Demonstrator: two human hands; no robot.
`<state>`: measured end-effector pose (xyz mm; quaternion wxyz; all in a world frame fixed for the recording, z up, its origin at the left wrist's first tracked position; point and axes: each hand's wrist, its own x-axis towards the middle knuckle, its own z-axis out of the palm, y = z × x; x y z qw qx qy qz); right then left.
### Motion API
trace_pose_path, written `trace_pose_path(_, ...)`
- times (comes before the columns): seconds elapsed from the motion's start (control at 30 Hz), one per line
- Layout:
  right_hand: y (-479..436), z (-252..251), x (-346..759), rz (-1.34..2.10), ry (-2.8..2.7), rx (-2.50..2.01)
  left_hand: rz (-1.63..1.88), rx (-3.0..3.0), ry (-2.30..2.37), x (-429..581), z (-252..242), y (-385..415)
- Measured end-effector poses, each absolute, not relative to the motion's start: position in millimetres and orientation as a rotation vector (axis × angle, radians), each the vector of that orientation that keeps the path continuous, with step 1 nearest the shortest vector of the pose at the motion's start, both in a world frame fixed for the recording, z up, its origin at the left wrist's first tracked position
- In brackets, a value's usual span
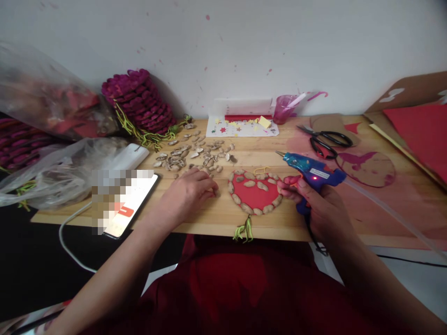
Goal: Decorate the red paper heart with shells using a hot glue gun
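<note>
In my right hand (323, 204) is a blue hot glue gun (310, 172) with a lit red light; its nozzle points left over the table. A red heart (249, 197) lies flat between my hands, rimmed with peanut shells, with more shells near its top and a green tassel (246, 230) at its tip. Left of the heart, my left hand (190, 193) has curled fingers, thumb and fingertips pinched on a small peanut shell (217, 191). Loose peanut shells (178, 158) are scattered just beyond that hand.
A lit phone (134, 204) and a white cable (66, 223) lie at left, beside plastic bags (70, 172) and a purple bundle (143, 102). Black scissors (328, 139), a cardboard piece (366, 170) and red sheets (419, 135) are at right. A pink cup (282, 110) stands by the wall.
</note>
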<state>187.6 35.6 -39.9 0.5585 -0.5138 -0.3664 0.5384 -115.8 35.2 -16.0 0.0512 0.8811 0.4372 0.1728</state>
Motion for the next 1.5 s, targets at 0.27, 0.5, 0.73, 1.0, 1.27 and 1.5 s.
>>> trace_pose_path(0.27,49.0,-34.1,186.0,1.297,-0.943,-1.218,0.531,2.693,1.284,-118.0,-18.8,34.2)
trace_pose_path(0.5,58.8,-34.1,181.1,1.280,-0.992,-1.202,0.439,2.774,1.244,-114.2,-11.9,37.3)
trace_pose_path(0.73,62.0,-44.1,184.6,1.278,-1.023,-1.176,0.407,2.800,1.131,-117.8,-11.5,43.0)
trace_pose_path(1.0,59.4,-45.4,184.8,1.279,-1.042,-1.208,0.527,2.777,1.132,-113.3,-10.1,47.0)
trace_pose_path(1.27,60.4,-47.9,186.3,1.277,-1.064,-1.234,0.520,2.817,0.913,-80.0,-1.3,64.0)
trace_pose_path(1.5,59.7,-46.1,186.1,1.277,-1.080,-1.254,0.446,2.778,0.850,-75.5,-5.7,70.2)
